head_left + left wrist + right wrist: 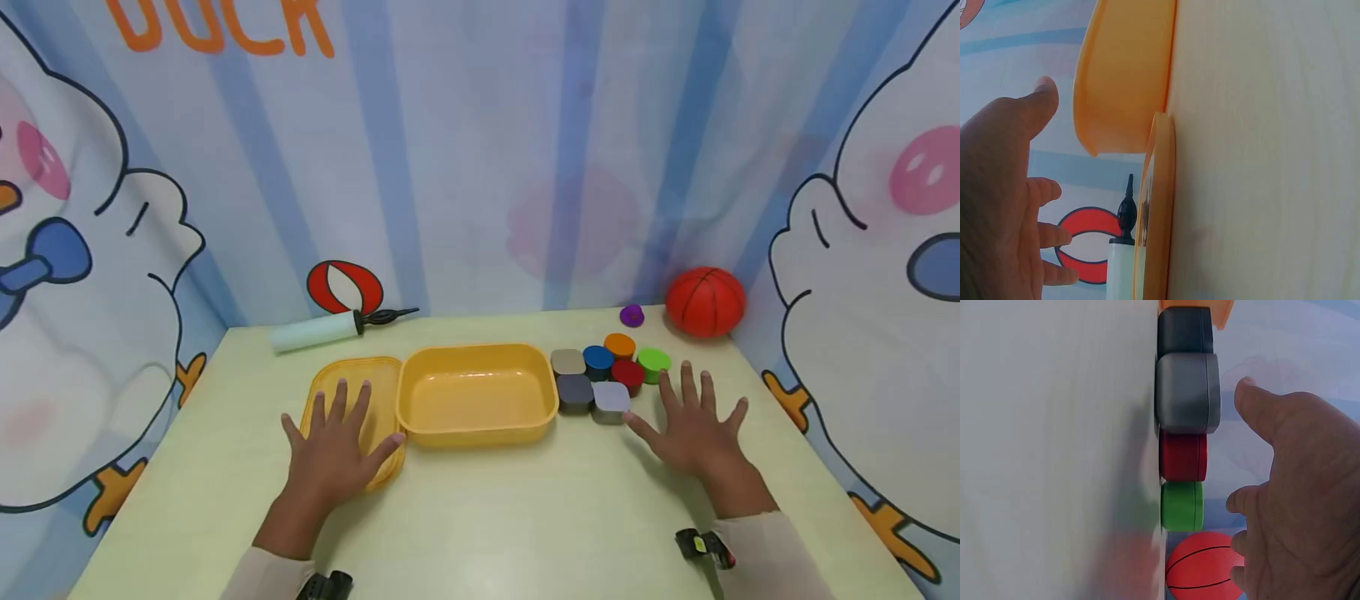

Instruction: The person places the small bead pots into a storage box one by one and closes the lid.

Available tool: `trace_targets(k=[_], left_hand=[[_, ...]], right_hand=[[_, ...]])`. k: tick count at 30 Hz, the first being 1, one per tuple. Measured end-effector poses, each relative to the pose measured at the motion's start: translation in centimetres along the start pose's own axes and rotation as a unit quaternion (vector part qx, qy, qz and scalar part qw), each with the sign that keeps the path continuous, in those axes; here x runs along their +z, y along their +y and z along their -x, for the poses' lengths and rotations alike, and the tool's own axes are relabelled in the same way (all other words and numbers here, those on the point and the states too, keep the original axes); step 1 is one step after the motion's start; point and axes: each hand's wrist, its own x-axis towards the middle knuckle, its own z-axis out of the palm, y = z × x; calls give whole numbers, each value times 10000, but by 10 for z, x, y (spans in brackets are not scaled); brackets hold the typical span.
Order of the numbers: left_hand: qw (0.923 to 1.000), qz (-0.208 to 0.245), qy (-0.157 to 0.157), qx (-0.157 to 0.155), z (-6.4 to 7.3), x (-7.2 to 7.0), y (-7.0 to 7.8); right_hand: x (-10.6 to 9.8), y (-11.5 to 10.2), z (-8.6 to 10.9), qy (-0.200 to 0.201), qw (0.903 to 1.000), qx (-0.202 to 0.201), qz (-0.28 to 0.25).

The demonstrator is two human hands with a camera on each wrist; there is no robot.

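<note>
With fingers spread, my left hand hovers over the yellow lid, which lies flat left of the yellow plastic box. In the left wrist view, air shows between that hand and the lid's edge. My right hand, also spread, is nearest the small lidded tins: a silver square one, a dark grey one, a beige one, and round red, blue, orange and green ones. Neither hand holds anything.
A red toy basketball sits at the back right corner beside a small purple object. A pale hand pump with a black nozzle lies at the back left. A printed curtain rises behind the table.
</note>
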Motion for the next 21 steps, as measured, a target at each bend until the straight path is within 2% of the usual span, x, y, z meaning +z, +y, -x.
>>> trace_targets(k=[6, 13, 21], left_hand=[[9989, 340, -15, 320, -15, 3, 9], [9952, 762, -238, 560, -32, 5, 17], [9915, 1009, -273, 773, -39, 13, 23]], right_hand=[[-7, 11, -17, -3, 9999, 46, -106], [-12, 25, -35, -160, 9989, -45, -436], [-14, 40, -51, -288, 9967, -238, -726]])
